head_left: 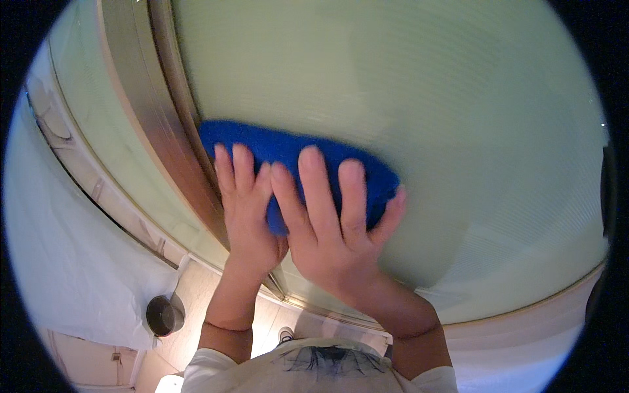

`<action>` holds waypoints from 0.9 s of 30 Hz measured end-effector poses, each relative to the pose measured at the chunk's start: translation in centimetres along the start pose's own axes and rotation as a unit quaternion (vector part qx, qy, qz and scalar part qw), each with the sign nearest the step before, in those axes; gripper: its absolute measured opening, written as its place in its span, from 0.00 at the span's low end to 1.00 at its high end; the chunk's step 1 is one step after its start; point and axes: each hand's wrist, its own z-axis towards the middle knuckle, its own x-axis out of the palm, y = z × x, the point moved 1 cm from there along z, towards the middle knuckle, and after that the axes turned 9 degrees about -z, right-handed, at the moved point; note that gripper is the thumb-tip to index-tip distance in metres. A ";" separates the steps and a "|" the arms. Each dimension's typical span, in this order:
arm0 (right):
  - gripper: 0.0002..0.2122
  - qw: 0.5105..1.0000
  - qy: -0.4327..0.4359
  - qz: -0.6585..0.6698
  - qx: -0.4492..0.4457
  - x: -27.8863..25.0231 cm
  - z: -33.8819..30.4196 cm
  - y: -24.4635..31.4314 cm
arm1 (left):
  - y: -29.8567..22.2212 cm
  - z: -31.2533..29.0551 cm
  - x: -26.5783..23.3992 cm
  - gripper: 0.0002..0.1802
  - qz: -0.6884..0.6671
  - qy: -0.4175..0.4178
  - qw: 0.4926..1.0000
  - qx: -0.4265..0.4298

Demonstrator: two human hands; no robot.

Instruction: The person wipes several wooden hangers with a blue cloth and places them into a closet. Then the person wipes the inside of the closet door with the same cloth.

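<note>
A blue cloth (pixel 282 139), apparently folded, lies flat against a large pale-green ribbed glass panel (pixel 426 85). My left hand (pixel 244 219) is spread over the cloth's left part, close to the metal frame (pixel 154 92). Right beside it, my right hand (pixel 334 245) presses on the cloth's middle and right part with its fingers wide apart. Its outermost finger lies at the cloth's right edge. The two hands meet near the cloth's centre, palms toward the glass. Part of the cloth is hidden beneath them.
Beyond the frame stands another pale-green panel (pixel 105 98). White sheeting (pixel 72 262) hangs at the left. A dark round pot-like container (pixel 164 316) stands on the light tiled floor (pixel 196 288). A shoe (pixel 285 334) shows under the panel's lower edge.
</note>
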 end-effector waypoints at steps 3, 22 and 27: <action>0.15 0.997 0.046 0.009 -0.054 0.6 -3.8 0.9 | 0.9 -4.6 0.9 0.24 -0.006 0.023 0.999 -0.030; 0.14 0.999 0.032 0.026 -0.013 1.3 -4.5 2.6 | 1.7 -5.7 0.7 0.28 0.021 0.048 0.998 -0.027; 0.16 0.991 0.100 0.017 -0.091 2.1 -13.0 4.4 | 3.4 -15.7 3.0 0.29 0.032 0.115 0.989 -0.088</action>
